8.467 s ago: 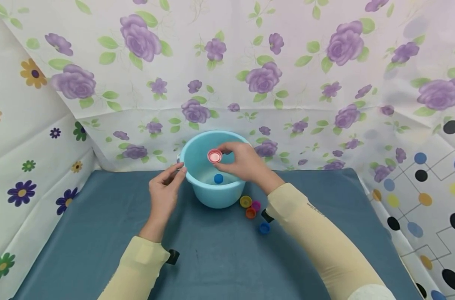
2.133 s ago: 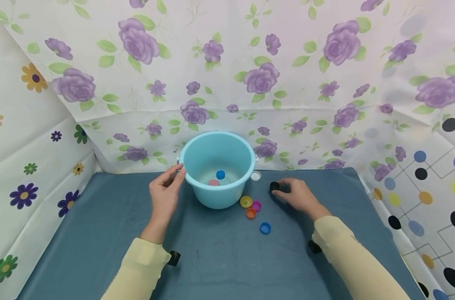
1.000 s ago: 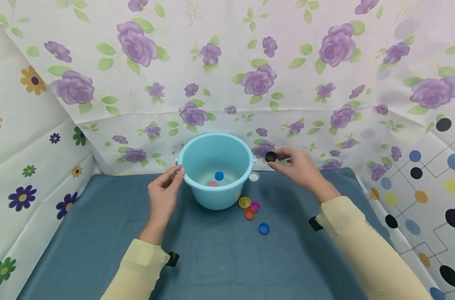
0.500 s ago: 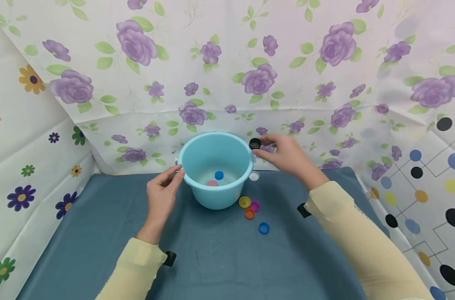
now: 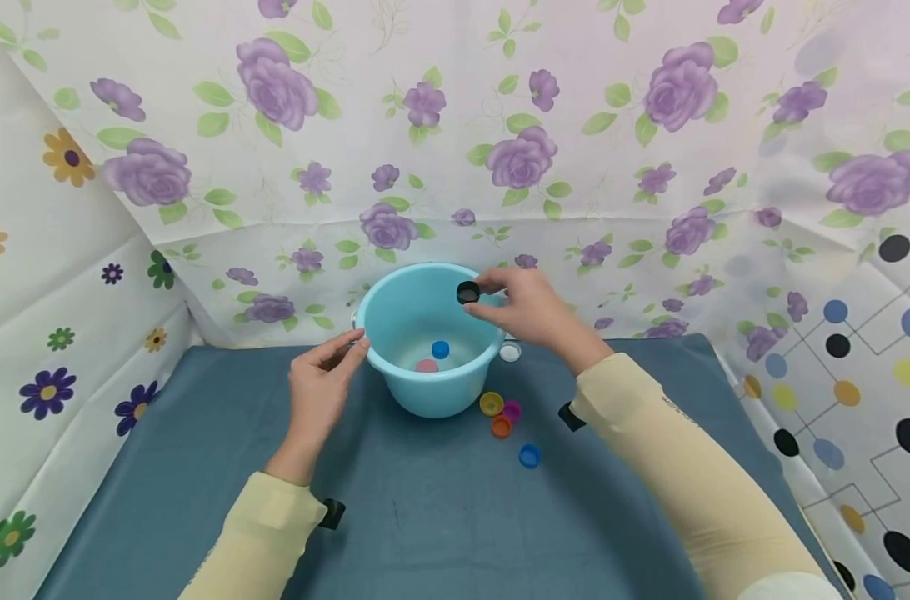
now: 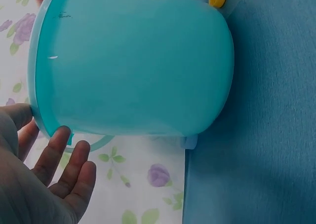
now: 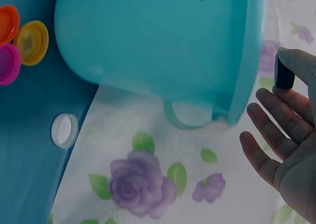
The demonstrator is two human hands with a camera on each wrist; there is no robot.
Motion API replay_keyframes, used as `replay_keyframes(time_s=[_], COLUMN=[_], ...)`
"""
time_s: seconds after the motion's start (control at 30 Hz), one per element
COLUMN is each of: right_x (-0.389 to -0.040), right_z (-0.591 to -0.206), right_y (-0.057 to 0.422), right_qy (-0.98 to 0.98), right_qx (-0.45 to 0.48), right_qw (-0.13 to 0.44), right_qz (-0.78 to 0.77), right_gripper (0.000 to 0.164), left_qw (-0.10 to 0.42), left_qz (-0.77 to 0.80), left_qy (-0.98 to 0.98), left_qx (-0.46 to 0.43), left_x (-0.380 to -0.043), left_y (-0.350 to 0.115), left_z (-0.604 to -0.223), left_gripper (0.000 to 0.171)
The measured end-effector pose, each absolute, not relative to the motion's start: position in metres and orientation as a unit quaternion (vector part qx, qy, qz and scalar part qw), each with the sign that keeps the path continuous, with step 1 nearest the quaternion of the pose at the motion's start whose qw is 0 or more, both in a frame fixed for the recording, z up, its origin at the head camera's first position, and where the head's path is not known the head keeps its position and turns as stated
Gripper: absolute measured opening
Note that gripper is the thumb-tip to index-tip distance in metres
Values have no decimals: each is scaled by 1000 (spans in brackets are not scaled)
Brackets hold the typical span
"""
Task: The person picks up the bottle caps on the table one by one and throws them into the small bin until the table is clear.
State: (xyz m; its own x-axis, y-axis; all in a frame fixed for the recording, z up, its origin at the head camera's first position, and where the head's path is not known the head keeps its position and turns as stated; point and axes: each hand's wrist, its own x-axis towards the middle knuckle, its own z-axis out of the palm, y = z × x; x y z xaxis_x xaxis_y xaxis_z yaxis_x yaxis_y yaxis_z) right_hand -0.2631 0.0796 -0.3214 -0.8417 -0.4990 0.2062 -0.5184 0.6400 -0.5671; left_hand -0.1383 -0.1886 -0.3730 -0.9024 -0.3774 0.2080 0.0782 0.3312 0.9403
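Note:
My right hand [image 5: 526,308] pinches a black bottle cap [image 5: 467,292] between thumb and fingertips, over the mouth of a light blue bucket [image 5: 436,396]. In the right wrist view the cap [image 7: 284,72] shows edge-on, beyond the bucket's rim [image 7: 251,51]. On the other side, my left hand [image 5: 320,392] grips the bucket's left rim with thumb and index finger; its other fingers [image 6: 79,169] are spread beside the wall in the left wrist view. Inside the bucket lie a blue cap [image 5: 440,349] and a pink cap [image 5: 427,366].
Right of the bucket on the blue-grey cloth [image 5: 425,517] sit yellow [image 5: 491,404], magenta [image 5: 511,411] and orange [image 5: 502,427] caps close together. A blue cap [image 5: 529,456] lies nearer, a white cap [image 5: 510,352] farther back. Flowered sheets [image 5: 455,167] stand behind.
My right hand picked up the black cap from the cloth and carried it left over the bucket. Earlier it held the pink cap there, which now lies inside. The left hand stayed at the rim.

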Motion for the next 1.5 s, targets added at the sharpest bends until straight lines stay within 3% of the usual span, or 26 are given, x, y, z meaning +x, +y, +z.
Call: replay_keyframes(time_s=[0.77,1.5], right_x=[-268,-267], right_z=[-346,-351], right_y=[62,54], right_qy=[-904,-906], right_qx=[299,314], right_qw=[-3,-14], right_qz=[304,282], right_gripper=[33,43], left_qw=[175,186], left_qz=[-582,-584], left_qy=[-789,-785], left_qx=[95,89], left_x=[-136,-139], left_y=[-192,-189], left_z=[-368,-371], left_gripper=[33,31])
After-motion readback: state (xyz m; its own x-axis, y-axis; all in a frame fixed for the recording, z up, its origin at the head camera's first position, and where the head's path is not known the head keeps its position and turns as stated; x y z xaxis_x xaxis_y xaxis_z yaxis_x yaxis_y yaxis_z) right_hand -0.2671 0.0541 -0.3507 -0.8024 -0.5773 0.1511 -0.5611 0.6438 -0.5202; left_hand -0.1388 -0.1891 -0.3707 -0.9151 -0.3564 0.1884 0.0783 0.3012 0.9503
